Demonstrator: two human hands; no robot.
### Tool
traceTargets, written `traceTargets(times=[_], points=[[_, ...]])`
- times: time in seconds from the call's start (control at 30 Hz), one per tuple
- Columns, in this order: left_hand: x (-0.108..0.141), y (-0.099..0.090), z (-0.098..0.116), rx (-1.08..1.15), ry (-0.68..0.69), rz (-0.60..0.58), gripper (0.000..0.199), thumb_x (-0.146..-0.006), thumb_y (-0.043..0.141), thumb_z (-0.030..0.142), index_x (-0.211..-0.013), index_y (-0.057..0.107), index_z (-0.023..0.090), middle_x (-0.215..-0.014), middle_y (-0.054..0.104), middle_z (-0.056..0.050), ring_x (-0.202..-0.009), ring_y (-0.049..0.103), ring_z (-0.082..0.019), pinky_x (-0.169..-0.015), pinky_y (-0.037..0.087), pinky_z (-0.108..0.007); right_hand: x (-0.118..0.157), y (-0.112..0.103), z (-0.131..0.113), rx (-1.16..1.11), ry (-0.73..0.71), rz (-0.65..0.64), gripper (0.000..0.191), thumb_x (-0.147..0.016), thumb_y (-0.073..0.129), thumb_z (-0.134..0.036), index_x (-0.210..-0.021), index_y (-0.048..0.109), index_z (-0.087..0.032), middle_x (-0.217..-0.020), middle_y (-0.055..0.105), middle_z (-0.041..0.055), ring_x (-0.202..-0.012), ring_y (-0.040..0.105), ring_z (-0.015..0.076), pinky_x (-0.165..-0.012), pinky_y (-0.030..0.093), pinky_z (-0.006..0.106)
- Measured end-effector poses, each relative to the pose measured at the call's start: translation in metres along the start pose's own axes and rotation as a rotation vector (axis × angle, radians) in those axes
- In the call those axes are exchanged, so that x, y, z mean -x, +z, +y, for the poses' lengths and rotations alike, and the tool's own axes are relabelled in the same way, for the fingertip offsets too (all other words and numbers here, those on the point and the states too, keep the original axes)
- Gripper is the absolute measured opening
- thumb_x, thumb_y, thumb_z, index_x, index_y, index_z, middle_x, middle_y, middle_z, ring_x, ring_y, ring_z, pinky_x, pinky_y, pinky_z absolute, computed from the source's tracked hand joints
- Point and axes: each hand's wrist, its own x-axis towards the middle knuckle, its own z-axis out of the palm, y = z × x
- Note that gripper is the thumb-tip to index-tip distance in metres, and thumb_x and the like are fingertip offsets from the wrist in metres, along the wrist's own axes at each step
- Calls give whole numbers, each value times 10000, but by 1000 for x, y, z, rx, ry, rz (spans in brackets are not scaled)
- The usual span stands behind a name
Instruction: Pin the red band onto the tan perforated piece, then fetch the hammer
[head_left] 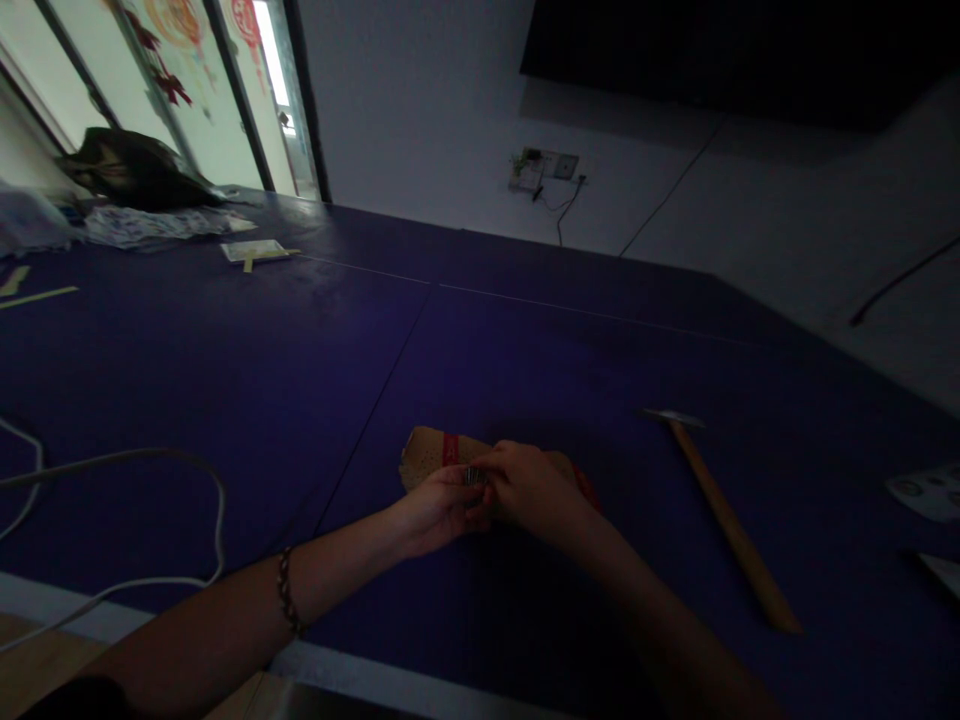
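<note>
A tan perforated insole (433,453) with a red band lies flat on the dark blue table (525,340), in the near middle. My left hand (437,509) and my right hand (534,488) meet over it, fingertips together. Between them sits a small shiny metal piece (474,475), pinched by both hands. The right half of the insole is hidden under my right hand. A beaded bracelet circles my left wrist.
A hammer (720,510) with a wooden handle lies to the right of my hands. A white cable (150,470) loops at the left. Papers, strips and a dark bag (135,170) sit far left. Cards (926,492) lie at the right edge.
</note>
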Motion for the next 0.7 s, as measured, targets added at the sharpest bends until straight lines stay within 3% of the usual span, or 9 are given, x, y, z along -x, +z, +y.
traceTargets(times=[0.2,0.5,0.7], points=[[1,3,0,-51,0,-32,117,-641,629,122,-698,528,111,-556,467,32,-448,389,-31,-493,315,-192,0,2,0,-30,15,40,273,-823,401,-190,-831,672,-153,-817,667,86,-722,596,170,-569,354,239],[9,11,-2,-103,-61,-15,189,-604,586,97,-738,463,149,-503,382,65,-431,321,-34,-464,273,-188,1,5,2,-293,48,18,165,-697,522,-154,-758,675,-169,-717,680,28,-647,589,129,-532,364,200],[10,8,-1,-117,-74,-22,318,-548,550,29,-831,485,160,-524,408,68,-443,378,-41,-475,274,-193,-1,5,5,-428,-9,-27,129,-679,528,-155,-720,650,-144,-684,655,16,-613,571,117,-515,376,193]])
